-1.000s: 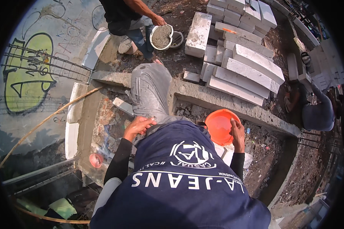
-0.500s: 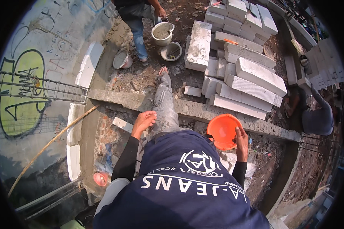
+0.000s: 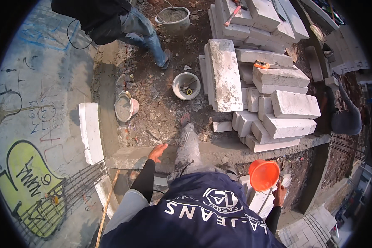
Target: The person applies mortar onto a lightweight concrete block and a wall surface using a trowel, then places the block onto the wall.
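Observation:
My right hand (image 3: pixel 279 192) grips the orange bucket (image 3: pixel 263 175) at its lower right edge, out to my right beside pale blocks. My left hand (image 3: pixel 156 152) is held out in the air, fingers apart and empty, left of my leg. My bare, dusty foot (image 3: pixel 184 119) is on the rubble just beyond the concrete beam (image 3: pixel 134 155). Ahead of it lie a white bucket (image 3: pixel 186 77) with small tools inside and a pinkish bucket of grey mortar (image 3: pixel 124 106).
Stacked white blocks (image 3: pixel 289 103) fill the right, with tools on top. A co-worker (image 3: pixel 142 35) holds a mortar bucket (image 3: pixel 172 16) ahead; another (image 3: pixel 345 115) bends at far right. A graffitied wall (image 3: pixel 37 124), rebar cage (image 3: pixel 70 194) and bamboo pole (image 3: pixel 107 206) are left.
I have stepped forward over the beam, the view shifting with me. The co-worker has moved further ahead and left with the mortar bucket. My right hand still carries the orange bucket.

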Motion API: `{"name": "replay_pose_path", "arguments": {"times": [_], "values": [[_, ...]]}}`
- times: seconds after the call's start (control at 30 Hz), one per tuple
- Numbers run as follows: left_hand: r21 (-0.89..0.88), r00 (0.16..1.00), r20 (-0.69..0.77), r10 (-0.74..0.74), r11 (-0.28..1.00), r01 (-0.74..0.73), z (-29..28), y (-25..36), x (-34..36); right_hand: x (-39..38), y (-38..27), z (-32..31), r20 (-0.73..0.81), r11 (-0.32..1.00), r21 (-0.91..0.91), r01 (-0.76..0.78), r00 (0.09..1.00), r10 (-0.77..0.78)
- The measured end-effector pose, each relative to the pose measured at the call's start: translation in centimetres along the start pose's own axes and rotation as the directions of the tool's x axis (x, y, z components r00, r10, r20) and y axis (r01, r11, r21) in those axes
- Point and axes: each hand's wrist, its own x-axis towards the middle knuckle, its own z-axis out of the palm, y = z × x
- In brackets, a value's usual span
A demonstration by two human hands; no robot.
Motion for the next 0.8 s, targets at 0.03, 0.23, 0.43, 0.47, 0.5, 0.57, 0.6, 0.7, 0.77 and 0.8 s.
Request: {"name": "replay_pose_path", "arguments": {"times": [0.03, 0.23, 0.43, 0.47, 0.5, 0.57, 0.6, 0.7, 0.77, 0.8], "values": [[0.065, 0.998, 0.0, -0.057, 0.996, 0.057, -1.9, 0.2, -0.3, -1.2, 0.1, -0.8, 0.051, 0.997, 0.063, -0.052, 0.997, 0.049], [0.153, 0.995, -0.101, -0.005, 0.988, 0.02, -14.1, 8.2, -3.9, -1.3, 0.3, 4.1, 0.083, 0.989, 0.057, -0.134, 0.988, 0.129], [0.4, 0.993, -0.106, -0.054, 0.912, 0.093, -17.4, 15.6, -4.6, 1.6, 3.5, 10.2, 0.018, 0.988, -0.148, -0.051, 0.998, 0.054], [0.437, 0.994, -0.102, -0.025, 0.897, 0.068, -16.8, 17.6, -4.9, 1.7, 3.4, 11.3, 0.012, 0.988, -0.136, -0.07, 0.997, 0.072], [0.472, 0.995, -0.098, 0.004, 0.881, 0.043, -16.0, 19.5, -5.3, 1.9, 3.2, 12.2, 0.032, 0.974, -0.208, -0.09, 0.995, 0.099], [0.502, 0.995, -0.094, 0.023, 0.864, 0.028, -15.0, 22.3, -6.5, 1.1, 3.8, 14.0, 0.065, 0.953, -0.279, -0.121, 0.987, 0.144], [0.516, 0.995, -0.076, 0.061, 0.857, -0.013, -14.3, 23.6, -7.0, 0.5, 4.2, 14.9, 0.07, 0.948, -0.296, -0.117, 0.987, 0.144], [0.534, 0.987, -0.057, 0.148, 0.84, -0.095, -11.3, 27.1, -7.8, 2.0, 7.3, 16.5, 0.064, 0.956, -0.269, -0.113, 0.989, 0.135], [0.534, 0.983, -0.08, 0.164, 0.84, -0.097, -9.9, 28.2, -9.4, 0.9, 6.0, 17.4, 0.062, 0.915, -0.4, -0.046, 0.995, 0.077], [0.553, 0.983, -0.094, 0.16, 0.829, -0.082, -9.7, 28.0, -9.4, 0.7, 5.4, 17.8, 0.07, 0.925, -0.378, -0.037, 0.995, 0.069]]}}
